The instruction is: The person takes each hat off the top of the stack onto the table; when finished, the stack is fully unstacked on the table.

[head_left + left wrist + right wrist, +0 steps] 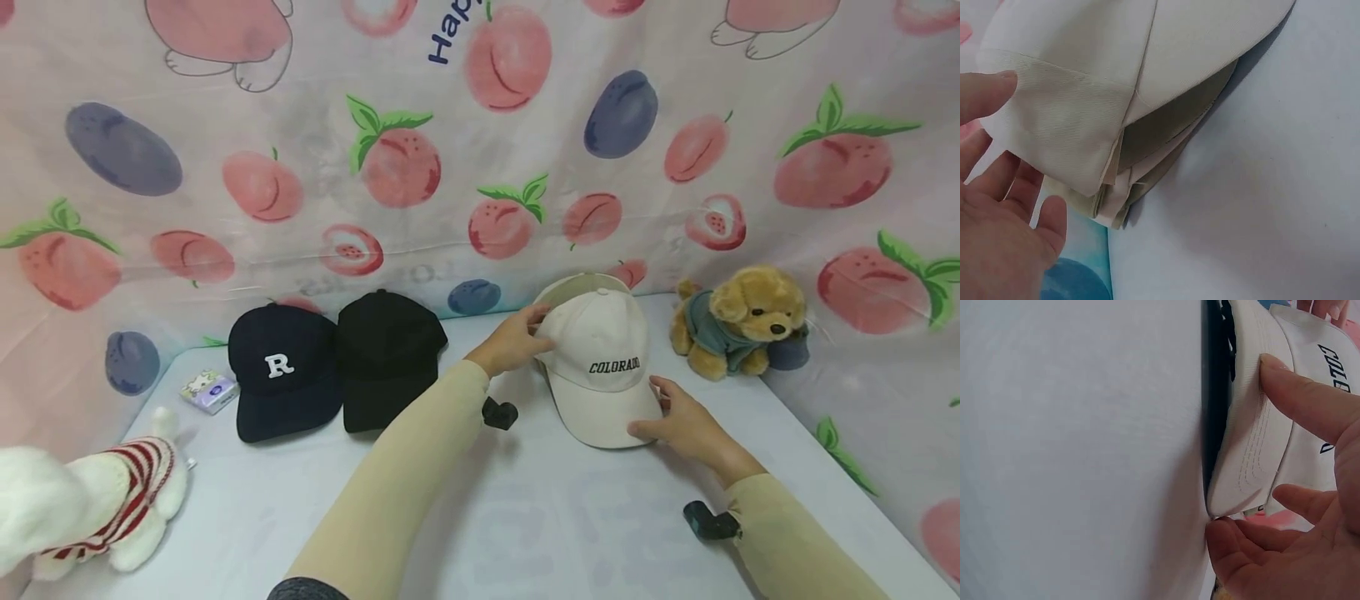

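A white baseball cap [600, 342] with COLORADO on its front lies right of centre, its brim facing me. At the crown's left side my left hand [517, 337] holds the edge, thumb on the outside. The left wrist view shows the other fingers [1007, 175] passing behind the cap's fabric [1066, 119], and an olive inner side beneath. My right hand [686, 425] pinches the brim's right corner; its thumb [1310, 400] lies on top of the brim [1254, 437], with fingertips [1225, 540] at the corner's edge.
A navy cap [285, 367] with a white R and a black cap [390, 358] sit side by side at left. Near them are a small purple-white packet [210, 392] and a white plush in red stripes [127, 492]. A brown plush dog [738, 325] sits back right. Patterned cloth [300, 108] hangs behind.
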The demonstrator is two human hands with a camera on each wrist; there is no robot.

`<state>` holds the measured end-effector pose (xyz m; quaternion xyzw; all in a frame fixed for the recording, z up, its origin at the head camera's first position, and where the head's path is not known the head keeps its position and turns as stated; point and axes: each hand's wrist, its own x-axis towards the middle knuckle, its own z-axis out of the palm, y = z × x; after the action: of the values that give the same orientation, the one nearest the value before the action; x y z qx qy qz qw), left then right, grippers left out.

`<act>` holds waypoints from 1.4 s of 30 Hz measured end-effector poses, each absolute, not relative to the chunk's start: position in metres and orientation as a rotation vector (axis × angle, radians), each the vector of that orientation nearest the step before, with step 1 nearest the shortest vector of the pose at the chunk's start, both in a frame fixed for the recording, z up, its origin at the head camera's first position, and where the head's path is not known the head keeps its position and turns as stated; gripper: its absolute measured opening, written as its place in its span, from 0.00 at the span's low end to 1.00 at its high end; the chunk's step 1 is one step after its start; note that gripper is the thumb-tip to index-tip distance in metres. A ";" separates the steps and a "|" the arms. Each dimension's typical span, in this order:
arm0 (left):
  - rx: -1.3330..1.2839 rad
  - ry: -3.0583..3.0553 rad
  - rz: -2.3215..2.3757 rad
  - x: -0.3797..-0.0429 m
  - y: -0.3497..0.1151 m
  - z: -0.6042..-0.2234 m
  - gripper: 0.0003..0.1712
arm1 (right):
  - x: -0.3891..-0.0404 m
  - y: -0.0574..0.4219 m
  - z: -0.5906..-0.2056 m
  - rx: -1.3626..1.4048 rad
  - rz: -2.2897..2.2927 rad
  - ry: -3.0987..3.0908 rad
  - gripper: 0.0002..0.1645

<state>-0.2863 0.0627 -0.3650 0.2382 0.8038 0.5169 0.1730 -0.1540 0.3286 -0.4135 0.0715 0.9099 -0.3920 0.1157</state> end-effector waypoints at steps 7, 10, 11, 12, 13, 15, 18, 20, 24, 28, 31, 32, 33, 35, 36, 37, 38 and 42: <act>0.719 2.225 1.499 -0.285 0.065 -0.364 0.38 | -0.154 0.332 -0.415 0.143 -1.200 2.660 0.71; 0.723 2.224 1.509 -0.284 0.066 -0.363 0.38 | -0.154 0.333 -0.416 0.137 -1.202 2.659 0.72; 0.724 2.230 1.507 -0.283 0.067 -0.362 0.38 | -0.154 0.333 -0.417 0.137 -1.206 2.657 0.72; 0.726 2.233 1.507 -0.283 0.067 -0.361 0.38 | -0.154 0.333 -0.417 0.135 -1.212 2.653 0.73; 0.730 2.239 1.507 -0.282 0.068 -0.361 0.38 | -0.154 0.333 -0.417 0.134 -1.217 2.650 0.73; 0.739 2.253 1.498 -0.280 0.069 -0.359 0.38 | -0.154 0.332 -0.416 0.129 -1.227 2.642 0.73; 0.749 2.282 1.481 -0.278 0.071 -0.357 0.36 | -0.153 0.331 -0.414 0.121 -1.227 2.630 0.73; 0.760 2.300 1.465 -0.276 0.072 -0.355 0.34 | -0.153 0.330 -0.413 0.115 -1.228 2.624 0.73; 0.790 2.324 1.447 -0.273 0.074 -0.352 0.30 | -0.152 0.329 -0.414 0.084 -1.247 2.627 0.71; 0.805 2.330 1.438 -0.271 0.075 -0.349 0.29 | -0.152 0.329 -0.415 0.079 -1.258 2.634 0.71; 0.804 2.323 1.439 -0.269 0.075 -0.348 0.29 | -0.152 0.329 -0.415 0.085 -1.248 2.646 0.71; 0.803 2.321 1.441 -0.269 0.075 -0.348 0.29 | -0.152 0.329 -0.415 0.087 -1.244 2.651 0.71; 0.804 2.318 1.442 -0.269 0.075 -0.348 0.29 | -0.152 0.329 -0.415 0.091 -1.242 2.655 0.71; 0.810 2.317 1.441 -0.268 0.074 -0.347 0.29 | -0.153 0.329 -0.415 0.100 -1.246 2.657 0.72; 0.814 2.318 1.441 -0.268 0.074 -0.347 0.29 | -0.153 0.330 -0.415 0.104 -1.250 2.654 0.72; 0.825 2.319 1.438 -0.268 0.074 -0.347 0.29 | -0.154 0.330 -0.415 0.105 -1.253 2.653 0.73; 0.834 2.319 1.435 -0.268 0.074 -0.347 0.29 | -0.154 0.330 -0.415 0.109 -1.257 2.648 0.73; 0.866 2.319 1.420 -0.268 0.074 -0.346 0.27 | -0.153 0.329 -0.413 0.113 -1.270 2.635 0.73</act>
<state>-0.2675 0.0736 -0.3457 0.3003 0.8043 0.4923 0.1435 -0.1534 0.3294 -0.4133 0.0384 0.8950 -0.4313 0.1070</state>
